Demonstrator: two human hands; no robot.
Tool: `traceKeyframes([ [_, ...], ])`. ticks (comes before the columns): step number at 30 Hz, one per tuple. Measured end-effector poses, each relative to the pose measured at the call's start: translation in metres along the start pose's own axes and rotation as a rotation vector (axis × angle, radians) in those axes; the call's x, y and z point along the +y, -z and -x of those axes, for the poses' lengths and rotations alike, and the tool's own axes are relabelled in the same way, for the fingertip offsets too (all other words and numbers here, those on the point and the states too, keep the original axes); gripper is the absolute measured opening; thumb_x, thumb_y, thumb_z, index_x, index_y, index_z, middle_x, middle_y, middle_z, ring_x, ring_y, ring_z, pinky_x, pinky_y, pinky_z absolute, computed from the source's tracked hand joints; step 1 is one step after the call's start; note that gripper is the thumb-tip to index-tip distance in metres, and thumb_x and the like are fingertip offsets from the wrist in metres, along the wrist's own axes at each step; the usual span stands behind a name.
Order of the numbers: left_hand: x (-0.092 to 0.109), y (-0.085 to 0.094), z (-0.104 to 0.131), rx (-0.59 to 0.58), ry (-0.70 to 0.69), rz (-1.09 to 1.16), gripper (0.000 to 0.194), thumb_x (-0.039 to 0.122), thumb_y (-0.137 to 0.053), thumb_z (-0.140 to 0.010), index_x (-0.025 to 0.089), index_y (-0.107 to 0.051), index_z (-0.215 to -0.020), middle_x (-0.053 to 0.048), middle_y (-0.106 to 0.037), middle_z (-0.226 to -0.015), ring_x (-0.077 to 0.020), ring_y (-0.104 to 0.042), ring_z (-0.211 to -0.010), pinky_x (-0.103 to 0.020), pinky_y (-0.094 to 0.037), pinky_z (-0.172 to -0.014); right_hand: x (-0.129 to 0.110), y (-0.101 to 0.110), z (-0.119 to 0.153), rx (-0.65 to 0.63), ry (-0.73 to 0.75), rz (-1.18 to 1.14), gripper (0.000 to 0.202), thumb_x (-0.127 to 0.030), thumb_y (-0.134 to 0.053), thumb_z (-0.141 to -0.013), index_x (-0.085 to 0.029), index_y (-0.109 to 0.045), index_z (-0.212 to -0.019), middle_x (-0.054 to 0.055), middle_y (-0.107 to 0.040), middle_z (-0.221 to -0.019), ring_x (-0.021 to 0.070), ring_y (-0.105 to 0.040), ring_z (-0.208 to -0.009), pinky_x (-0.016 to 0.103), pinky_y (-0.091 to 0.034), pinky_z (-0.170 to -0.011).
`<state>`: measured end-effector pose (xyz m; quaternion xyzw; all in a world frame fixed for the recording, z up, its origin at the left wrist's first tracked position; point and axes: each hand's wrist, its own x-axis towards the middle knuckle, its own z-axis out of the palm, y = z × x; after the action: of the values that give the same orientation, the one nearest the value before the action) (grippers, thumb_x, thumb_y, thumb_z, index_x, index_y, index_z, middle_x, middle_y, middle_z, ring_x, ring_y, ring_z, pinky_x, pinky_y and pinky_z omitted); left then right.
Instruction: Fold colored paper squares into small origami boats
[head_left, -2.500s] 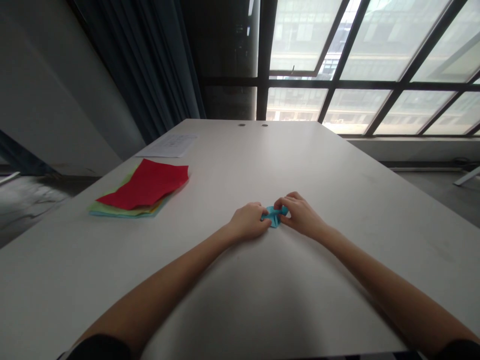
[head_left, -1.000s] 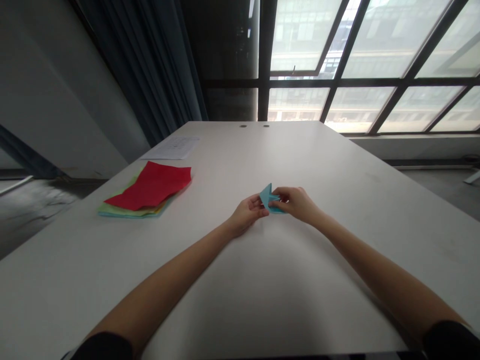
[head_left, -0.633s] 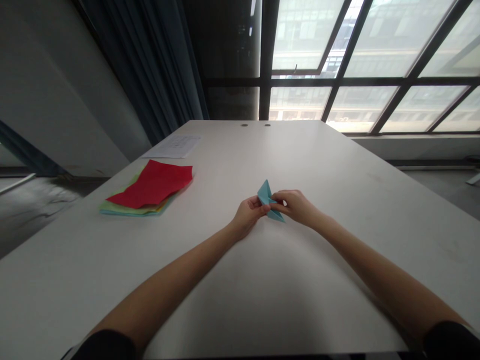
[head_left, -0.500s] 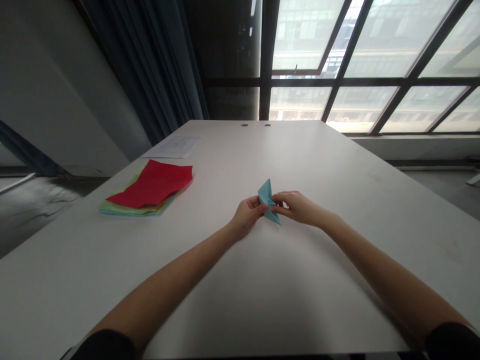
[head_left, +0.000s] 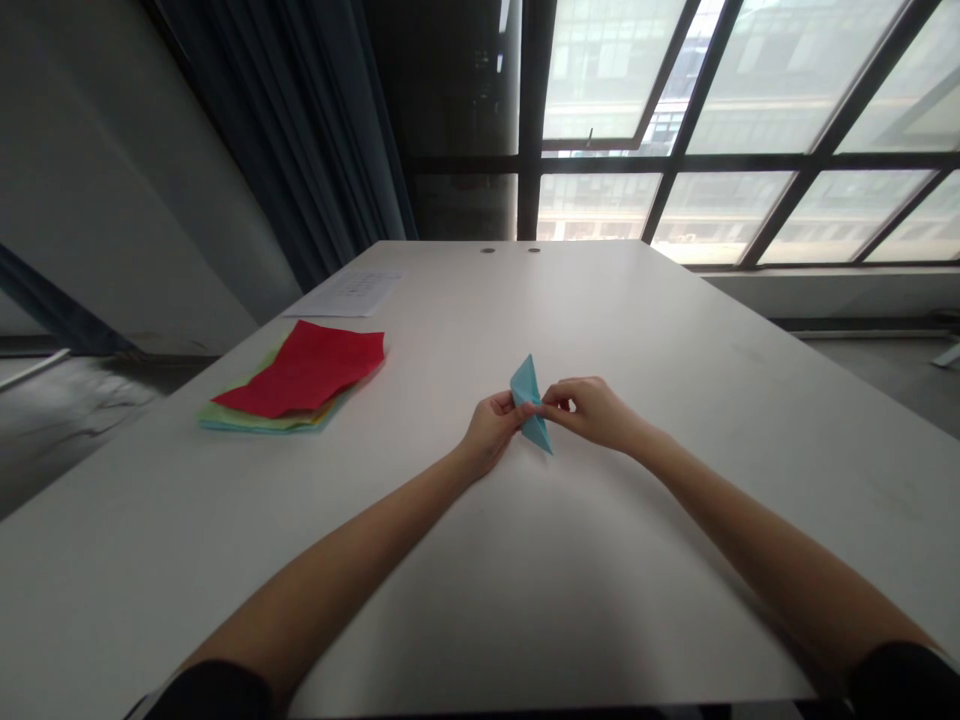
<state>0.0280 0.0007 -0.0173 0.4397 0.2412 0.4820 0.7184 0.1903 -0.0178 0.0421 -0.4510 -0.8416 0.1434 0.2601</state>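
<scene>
A folded light-blue paper (head_left: pixel 526 380) with pointed upper and lower ends is held above the middle of the white table (head_left: pixel 592 560). My left hand (head_left: pixel 492 427) pinches its left side, thumb in front and fingers partly hidden behind the paper. From the right, my right hand (head_left: pixel 586 408) has thumb and index finger pressed together on the paper's middle fold, close to my left thumb. The fingertips cover the centre of the paper.
On the table's left side lies a stack of coloured sheets, with a crumpled-edged red sheet (head_left: pixel 307 368) on top. Behind it is a white printed sheet (head_left: pixel 346 294). Two round holes sit near the far edge, before the windows and a blue curtain (head_left: pixel 300 130).
The blue paper has shifted slightly left and turned a little. My right hand has moved slightly left with it, and its fingertips have closed together at the middle fold.
</scene>
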Motion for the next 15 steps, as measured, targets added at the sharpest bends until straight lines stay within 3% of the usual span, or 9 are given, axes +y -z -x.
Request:
traceKeyframes([
  [5,-0.0001,-0.0007,0.0002,-0.003,-0.016,-0.030,0.030,0.031,-0.075,-0.057,0.012,-0.067,-0.078,-0.004,-0.066,-0.072,-0.0140,-0.059,-0.071,-0.026,-0.042,-0.071,-0.0005,-0.0045,-0.0004,-0.020,-0.006,0.013,0.027,-0.034,-0.047,-0.081,-0.017,-0.061,-0.066,-0.001,-0.055,-0.057,0.0088,-0.045,-0.052,0.021,-0.033,-0.053],
  [10,-0.0002,-0.0005,-0.0016,0.099,-0.027,-0.035,0.027,0.030,-0.076,-0.055,0.012,-0.067,-0.072,-0.003,-0.065,-0.067,-0.0124,-0.058,-0.067,-0.025,-0.042,-0.072,0.0005,-0.0016,-0.0008,-0.060,-0.031,-0.032,0.029,-0.034,-0.043,-0.084,-0.018,-0.062,-0.069,-0.001,-0.058,-0.058,0.0092,-0.048,-0.053,0.021,-0.033,-0.054],
  [15,-0.0004,0.0018,-0.0019,0.173,0.030,-0.096,0.028,0.029,-0.078,-0.052,0.011,-0.066,-0.070,-0.002,-0.065,-0.065,-0.0104,-0.056,-0.060,-0.023,-0.042,-0.062,0.0030,-0.0014,-0.0031,0.114,-0.198,-0.156,0.029,-0.040,-0.045,-0.081,-0.019,-0.064,-0.078,0.000,-0.061,-0.064,0.0102,-0.050,-0.056,0.022,-0.036,-0.054],
])
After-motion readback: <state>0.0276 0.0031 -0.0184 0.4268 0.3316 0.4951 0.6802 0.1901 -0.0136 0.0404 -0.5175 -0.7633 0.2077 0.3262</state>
